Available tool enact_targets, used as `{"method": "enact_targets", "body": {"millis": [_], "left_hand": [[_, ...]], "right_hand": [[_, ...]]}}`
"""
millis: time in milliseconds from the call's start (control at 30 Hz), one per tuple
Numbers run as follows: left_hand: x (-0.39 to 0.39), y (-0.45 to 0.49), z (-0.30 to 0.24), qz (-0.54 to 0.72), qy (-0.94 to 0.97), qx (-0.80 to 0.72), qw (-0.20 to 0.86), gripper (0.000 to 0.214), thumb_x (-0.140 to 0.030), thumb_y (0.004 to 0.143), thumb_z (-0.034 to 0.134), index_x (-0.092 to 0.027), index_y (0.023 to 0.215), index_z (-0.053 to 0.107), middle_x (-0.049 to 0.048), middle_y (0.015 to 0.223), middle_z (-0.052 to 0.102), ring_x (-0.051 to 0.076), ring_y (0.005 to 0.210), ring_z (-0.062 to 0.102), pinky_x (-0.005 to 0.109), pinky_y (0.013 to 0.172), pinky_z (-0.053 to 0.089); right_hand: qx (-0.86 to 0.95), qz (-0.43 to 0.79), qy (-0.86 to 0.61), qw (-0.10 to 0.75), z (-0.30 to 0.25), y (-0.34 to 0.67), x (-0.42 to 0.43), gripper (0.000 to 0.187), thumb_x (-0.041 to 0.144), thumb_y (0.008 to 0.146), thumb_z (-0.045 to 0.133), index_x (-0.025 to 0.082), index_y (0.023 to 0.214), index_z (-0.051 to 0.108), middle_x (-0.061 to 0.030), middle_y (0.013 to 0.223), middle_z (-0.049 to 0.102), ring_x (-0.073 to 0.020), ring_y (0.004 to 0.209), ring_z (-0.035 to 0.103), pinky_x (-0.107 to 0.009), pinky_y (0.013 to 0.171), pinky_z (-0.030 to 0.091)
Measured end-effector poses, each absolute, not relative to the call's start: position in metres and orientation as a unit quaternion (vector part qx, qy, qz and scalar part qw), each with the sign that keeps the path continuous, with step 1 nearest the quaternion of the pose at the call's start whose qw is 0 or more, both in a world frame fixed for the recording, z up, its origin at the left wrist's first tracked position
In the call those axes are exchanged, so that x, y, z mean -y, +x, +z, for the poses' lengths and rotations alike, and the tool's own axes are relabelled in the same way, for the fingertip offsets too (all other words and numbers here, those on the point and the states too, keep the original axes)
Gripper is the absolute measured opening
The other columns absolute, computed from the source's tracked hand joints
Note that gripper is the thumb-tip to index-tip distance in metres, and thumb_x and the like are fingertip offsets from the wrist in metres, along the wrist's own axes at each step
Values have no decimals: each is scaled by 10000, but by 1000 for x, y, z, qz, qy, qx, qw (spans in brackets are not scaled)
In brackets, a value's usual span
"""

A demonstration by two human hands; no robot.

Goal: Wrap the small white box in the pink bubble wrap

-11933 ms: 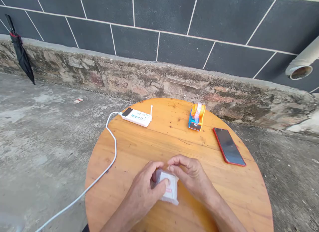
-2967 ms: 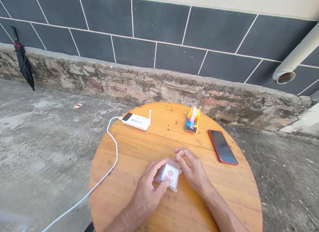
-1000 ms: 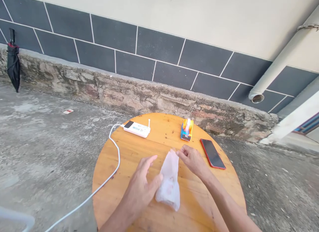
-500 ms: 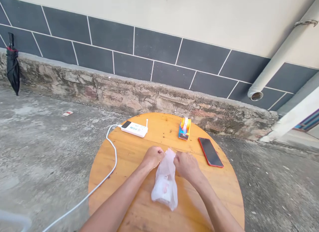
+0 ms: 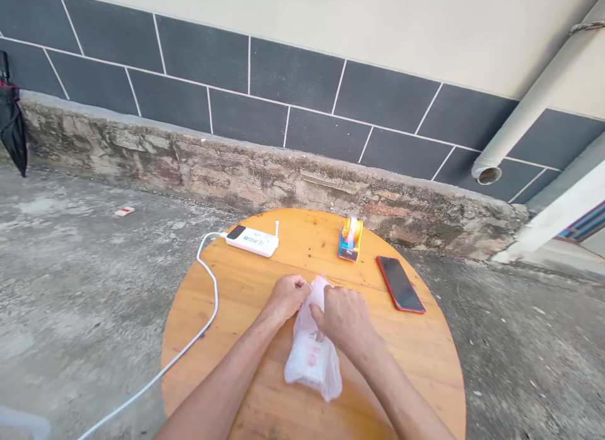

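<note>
A thin, whitish plastic bag (image 5: 306,364) lies on the round wooden table (image 5: 227,389), with a pale item showing faintly through it; I cannot make out what that item is. My left hand (image 5: 289,296) pinches the bag's far end at its left edge, fingers closed. On the right side, my right hand (image 5: 344,314) rests over the upper part of the bag, its fingers curled at the far end and the thumb lying across the plastic. The fingertips of that hand are partly hidden.
Toward the back left is a white power strip-like device (image 5: 253,241) with a white cable (image 5: 215,301). A tape dispenser (image 5: 350,239) stands at the back, and a red-edged phone (image 5: 401,285) lies at the right. Beyond are a tiled wall, a drainpipe (image 5: 496,150) and a black umbrella (image 5: 12,128).
My right hand has shifted left and over the bag, with its thumb now across the plastic. My left hand stays at the far end. The view has moved slightly.
</note>
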State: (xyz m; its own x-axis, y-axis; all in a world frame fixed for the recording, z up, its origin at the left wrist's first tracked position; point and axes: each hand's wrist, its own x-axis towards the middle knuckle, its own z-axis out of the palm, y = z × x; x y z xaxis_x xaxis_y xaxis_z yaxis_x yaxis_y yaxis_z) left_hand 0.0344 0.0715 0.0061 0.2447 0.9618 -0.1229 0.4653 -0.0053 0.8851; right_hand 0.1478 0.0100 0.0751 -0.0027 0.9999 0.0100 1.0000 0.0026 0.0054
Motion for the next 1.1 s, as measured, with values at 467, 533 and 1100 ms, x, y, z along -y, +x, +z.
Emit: {"method": "enact_targets", "body": {"millis": [467, 533, 1100], "left_hand": [[-68, 40, 11, 323, 671, -594, 304, 161, -198, 751, 493, -195, 613, 576, -16, 592, 585, 134, 588, 519, 229, 527, 291], [-68, 39, 12, 317, 679, -592, 297, 170, -207, 766, 485, -195, 627, 581, -9, 626, 608, 137, 617, 539, 226, 541, 306], [-39, 13, 58, 204, 760, -569, 240, 155, -175, 671, 533, -202, 523, 494, -40, 515, 510, 127, 514, 443, 254, 508, 215]], "right_hand": [[665, 109, -714, 187, 56, 225, 7, 286, 273, 850, 383, 218, 572, 345, 36, 509, 457, -139, 533, 482, -239, 497, 259], [656, 129, -711, 217, 48, 231, 8, 294, 293, 849, 384, 222, 571, 321, 43, 506, 419, -137, 528, 467, -236, 495, 267], [614, 165, -699, 328, 12, 243, 6, 342, 408, 883, 376, 220, 599, 398, 41, 522, 448, -138, 517, 463, -232, 501, 320]]}}
